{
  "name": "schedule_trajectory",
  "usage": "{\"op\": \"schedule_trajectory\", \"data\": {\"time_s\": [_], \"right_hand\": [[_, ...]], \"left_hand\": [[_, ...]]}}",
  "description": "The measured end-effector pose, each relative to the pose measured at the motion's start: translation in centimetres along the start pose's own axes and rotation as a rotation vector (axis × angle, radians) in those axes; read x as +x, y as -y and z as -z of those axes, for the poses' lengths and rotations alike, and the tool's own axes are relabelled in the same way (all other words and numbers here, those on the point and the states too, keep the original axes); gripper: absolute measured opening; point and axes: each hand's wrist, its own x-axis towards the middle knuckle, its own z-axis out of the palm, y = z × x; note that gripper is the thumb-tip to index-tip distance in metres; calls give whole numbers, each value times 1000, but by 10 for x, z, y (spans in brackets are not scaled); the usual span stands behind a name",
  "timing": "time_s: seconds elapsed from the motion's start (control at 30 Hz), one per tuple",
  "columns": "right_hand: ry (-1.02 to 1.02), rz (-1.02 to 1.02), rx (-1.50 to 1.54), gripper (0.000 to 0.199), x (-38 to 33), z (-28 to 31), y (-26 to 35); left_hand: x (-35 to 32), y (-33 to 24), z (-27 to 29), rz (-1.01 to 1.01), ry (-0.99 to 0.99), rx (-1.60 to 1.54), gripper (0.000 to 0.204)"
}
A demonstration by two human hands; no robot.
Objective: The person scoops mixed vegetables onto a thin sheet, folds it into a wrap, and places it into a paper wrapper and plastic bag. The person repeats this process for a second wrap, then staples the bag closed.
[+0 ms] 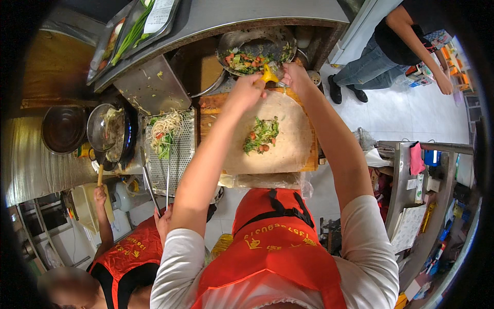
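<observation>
My left hand (251, 88) is closed round a small yellow utensil (269, 75) with a flared end; its exact kind does not show. Close by on the right, my right hand (295, 75) has its fingers closed at the near rim of a metal pan (282, 38); what they grip is unclear. Chopped greens and orange-red pieces (246, 62) lie in that pan. Below both hands, a big thin flatbread (293, 134) is spread over a wooden board (207, 121). A heap of chopped filling (262, 135) sits on its middle.
At left, a co-worker in a red apron (126, 247) holds tongs (168, 177) over noodles (167, 125) on a perforated tray (185, 149) and a wooden-handled tool in a wok (114, 129). A metal shelf (247, 11) overhangs the pan. Someone stands at far right (373, 64).
</observation>
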Motion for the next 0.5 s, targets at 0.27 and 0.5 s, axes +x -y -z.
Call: {"op": "schedule_trajectory", "data": {"time_s": [0.27, 0.5], "right_hand": [[40, 16, -59, 29, 0, 4, 4], [-17, 7, -95, 28, -2, -2, 8]], "left_hand": [[79, -39, 104, 479, 330, 455, 30], [51, 7, 112, -132, -276, 363, 31]]}}
